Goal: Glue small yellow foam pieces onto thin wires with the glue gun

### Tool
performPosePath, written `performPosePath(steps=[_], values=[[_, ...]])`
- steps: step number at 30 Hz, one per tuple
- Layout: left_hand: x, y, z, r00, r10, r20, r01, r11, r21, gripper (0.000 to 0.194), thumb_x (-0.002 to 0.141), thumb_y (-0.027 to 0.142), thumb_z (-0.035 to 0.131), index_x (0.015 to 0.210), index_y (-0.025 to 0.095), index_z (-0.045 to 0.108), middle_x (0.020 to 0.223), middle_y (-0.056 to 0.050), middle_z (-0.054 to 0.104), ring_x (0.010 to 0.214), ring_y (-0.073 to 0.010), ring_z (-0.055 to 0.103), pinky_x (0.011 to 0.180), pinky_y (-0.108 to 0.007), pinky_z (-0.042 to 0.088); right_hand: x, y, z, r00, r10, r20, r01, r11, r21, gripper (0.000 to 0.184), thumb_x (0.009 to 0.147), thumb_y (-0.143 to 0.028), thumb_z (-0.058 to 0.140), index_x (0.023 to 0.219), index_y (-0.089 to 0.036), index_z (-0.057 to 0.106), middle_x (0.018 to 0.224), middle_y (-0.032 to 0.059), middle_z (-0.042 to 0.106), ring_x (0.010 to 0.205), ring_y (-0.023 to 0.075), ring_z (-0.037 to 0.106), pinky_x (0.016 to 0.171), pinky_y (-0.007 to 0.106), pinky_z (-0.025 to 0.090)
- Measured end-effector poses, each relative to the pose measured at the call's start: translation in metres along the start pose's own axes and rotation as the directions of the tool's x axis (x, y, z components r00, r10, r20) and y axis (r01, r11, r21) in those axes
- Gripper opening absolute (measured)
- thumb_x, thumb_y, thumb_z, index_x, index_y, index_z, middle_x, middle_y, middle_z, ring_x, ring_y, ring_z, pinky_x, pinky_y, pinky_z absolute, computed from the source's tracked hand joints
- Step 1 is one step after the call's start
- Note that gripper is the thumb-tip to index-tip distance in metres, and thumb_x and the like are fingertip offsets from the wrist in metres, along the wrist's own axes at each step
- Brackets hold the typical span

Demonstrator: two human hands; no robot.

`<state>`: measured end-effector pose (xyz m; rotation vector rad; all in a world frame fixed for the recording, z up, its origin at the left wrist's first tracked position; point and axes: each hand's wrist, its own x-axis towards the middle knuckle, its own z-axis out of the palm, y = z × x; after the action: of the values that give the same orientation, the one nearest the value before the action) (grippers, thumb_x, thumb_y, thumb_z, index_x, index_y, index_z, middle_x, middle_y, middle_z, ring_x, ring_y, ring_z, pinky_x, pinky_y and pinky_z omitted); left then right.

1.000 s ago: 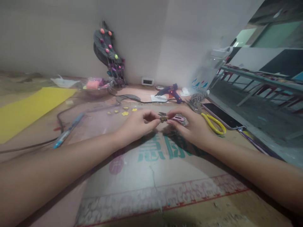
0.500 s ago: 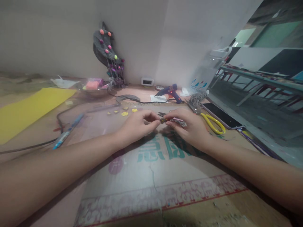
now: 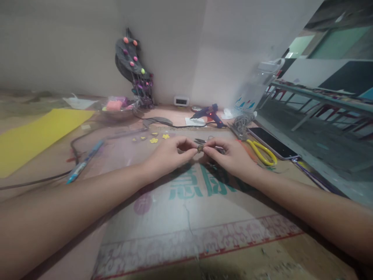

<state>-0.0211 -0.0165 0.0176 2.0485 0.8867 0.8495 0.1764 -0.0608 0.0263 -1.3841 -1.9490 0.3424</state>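
Note:
Between the fingertips of both hands is a small brownish piece [image 3: 200, 148], too small and blurred to name. My left hand [image 3: 173, 153] pinches it from the left with thumb and forefinger. From the other side my right hand [image 3: 225, 153] pinches it the same way. Just behind the fingers lies a small pair of scissors [image 3: 199, 141], partly covered by my right hand. Yellow felt-like flowers [image 3: 154, 140] and small yellow scraps [image 3: 143, 137] lie to the left of my left hand.
A glue gun [image 3: 205, 112] with a red light rests at the back. Yellow-handled scissors [image 3: 262, 152], a phone [image 3: 272, 143], grey yarn [image 3: 242, 122] and a bottle [image 3: 256, 85] stand right. A pen [image 3: 85, 161], yellow sheet [image 3: 37, 136] and moon-shaped decoration [image 3: 126, 58] are left.
My right fingers have turned and closed in slightly around the small piece, which now shows a different side. My left hand stays nearly where it was.

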Motion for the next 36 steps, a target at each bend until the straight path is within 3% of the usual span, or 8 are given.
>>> performPosePath(steps=[4, 8, 17, 23, 32, 36], values=[[0.0008, -0.0056, 0.0009, 0.997, 0.068, 0.040, -0.065, 0.995, -0.077, 0.036, 0.087, 0.033, 0.057, 0.119, 0.019, 0.063, 0.099, -0.004, 0.073, 0.084, -0.0154, 0.068, 0.077, -0.028, 0.053, -0.0002, -0.0013, 0.0009, 0.999, 0.034, 0.041, -0.036, 0.999, 0.032, 0.019, 0.087, -0.032, 0.057, 0.082, -0.018, 0.067, 0.072, 0.0003, 0.069, 0.067, 0.0138, 0.062, 0.063, 0.024, 0.046], [0.0006, -0.0050, -0.0002, 0.994, 0.101, 0.052, -0.098, 0.993, -0.065, 0.027, 0.088, 0.031, 0.057, 0.109, 0.018, 0.068, 0.106, -0.005, 0.073, 0.091, -0.0164, 0.068, 0.081, -0.028, 0.053, -0.0002, -0.0037, 0.0020, 0.997, 0.050, 0.065, -0.052, 0.998, 0.031, 0.021, 0.086, -0.034, 0.056, 0.080, -0.018, 0.067, 0.070, 0.0000, 0.068, 0.064, 0.0129, 0.060, 0.060, 0.024, 0.044], [-0.0015, -0.0005, -0.0010, 0.997, 0.056, 0.060, -0.051, 0.995, -0.085, 0.020, 0.086, 0.030, 0.057, 0.098, 0.018, 0.067, 0.094, -0.002, 0.073, 0.079, -0.0142, 0.068, 0.074, -0.026, 0.054, -0.0006, -0.0066, 0.0008, 0.996, 0.047, 0.071, -0.050, 0.998, 0.041, 0.020, 0.086, -0.034, 0.057, 0.080, -0.018, 0.067, 0.070, 0.0007, 0.068, 0.064, 0.0135, 0.062, 0.059, 0.024, 0.045], [-0.0016, -0.0005, -0.0003, 0.997, 0.068, 0.044, -0.064, 0.994, -0.088, 0.025, 0.086, 0.031, 0.057, 0.105, 0.018, 0.065, 0.095, -0.004, 0.072, 0.081, -0.0147, 0.068, 0.074, -0.026, 0.054, -0.0003, -0.0067, 0.0014, 0.997, 0.044, 0.064, -0.048, 0.997, 0.064, 0.020, 0.087, -0.034, 0.057, 0.081, -0.018, 0.067, 0.071, 0.0009, 0.069, 0.064, 0.0140, 0.063, 0.059, 0.024, 0.046], [-0.0028, 0.0010, -0.0009, 0.996, 0.071, 0.045, -0.070, 0.997, -0.037, 0.020, 0.086, 0.028, 0.057, 0.098, 0.019, 0.070, 0.097, -0.003, 0.073, 0.085, -0.0151, 0.068, 0.076, -0.025, 0.053, -0.0004, -0.0074, 0.0020, 0.998, -0.002, 0.062, 0.001, 1.000, 0.013, 0.017, 0.086, -0.030, 0.057, 0.078, -0.018, 0.067, 0.068, -0.0007, 0.067, 0.061, 0.0124, 0.060, 0.056, 0.023, 0.043], [-0.0019, -0.0022, -0.0004, 0.996, 0.067, 0.054, -0.062, 0.995, -0.075, 0.031, 0.086, 0.031, 0.059, 0.113, 0.019, 0.065, 0.093, -0.003, 0.073, 0.082, -0.0153, 0.068, 0.075, -0.026, 0.053, -0.0005, -0.0064, 0.0022, 0.998, 0.020, 0.054, -0.022, 0.999, 0.040, 0.020, 0.087, -0.033, 0.057, 0.079, -0.018, 0.066, 0.070, 0.0001, 0.069, 0.063, 0.0130, 0.061, 0.059, 0.023, 0.045]])
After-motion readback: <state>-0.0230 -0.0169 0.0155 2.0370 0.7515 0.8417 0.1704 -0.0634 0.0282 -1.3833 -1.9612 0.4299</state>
